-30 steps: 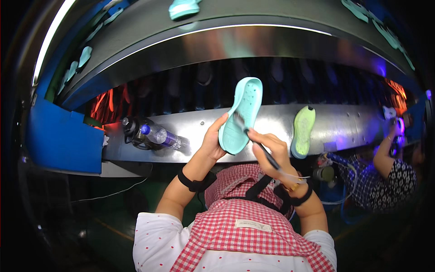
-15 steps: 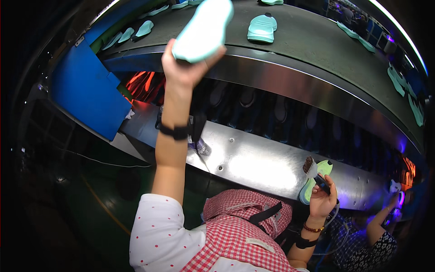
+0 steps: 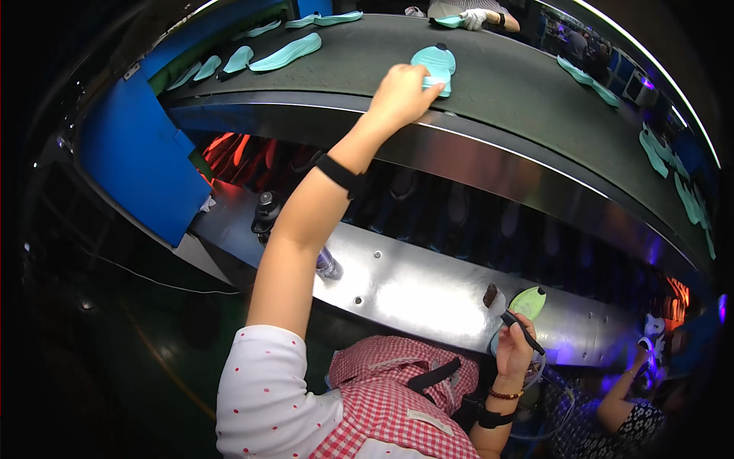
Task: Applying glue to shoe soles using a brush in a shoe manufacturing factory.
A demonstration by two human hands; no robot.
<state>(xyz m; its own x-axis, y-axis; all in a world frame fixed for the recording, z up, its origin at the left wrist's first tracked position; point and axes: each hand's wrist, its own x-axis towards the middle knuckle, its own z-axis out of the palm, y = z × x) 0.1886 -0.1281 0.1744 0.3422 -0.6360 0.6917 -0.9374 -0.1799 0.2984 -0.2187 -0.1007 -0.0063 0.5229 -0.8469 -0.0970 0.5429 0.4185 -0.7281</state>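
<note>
My left hand [image 3: 401,96] reaches out over the dark belt, fingers and thumb closed on the near end of a mint-green shoe sole [image 3: 433,57]. That sole lies on the belt and may be two stacked together; I cannot tell. Low on the right, my right hand [image 3: 516,348] is wrapped round the black handle of a brush [image 3: 501,304] with brown bristles and a pale head, held tilted. Just behind the brush, a yellow-green sole [image 3: 529,304] rests on the metal shelf, partly hidden by my hand.
More mint soles [image 3: 286,53] lie along the belt [image 3: 505,107]. Opposite, a person's gloved hand [image 3: 474,18] touches another sole. A blue panel [image 3: 130,153] stands left. Bottles [image 3: 327,264] sit on the metal shelf [image 3: 413,283]. A co-worker's arm [image 3: 618,398] shows at right.
My left hand has let go of the sole it held up, which now lies on the belt to the left, and has moved right onto another sole. A gloved hand has appeared opposite.
</note>
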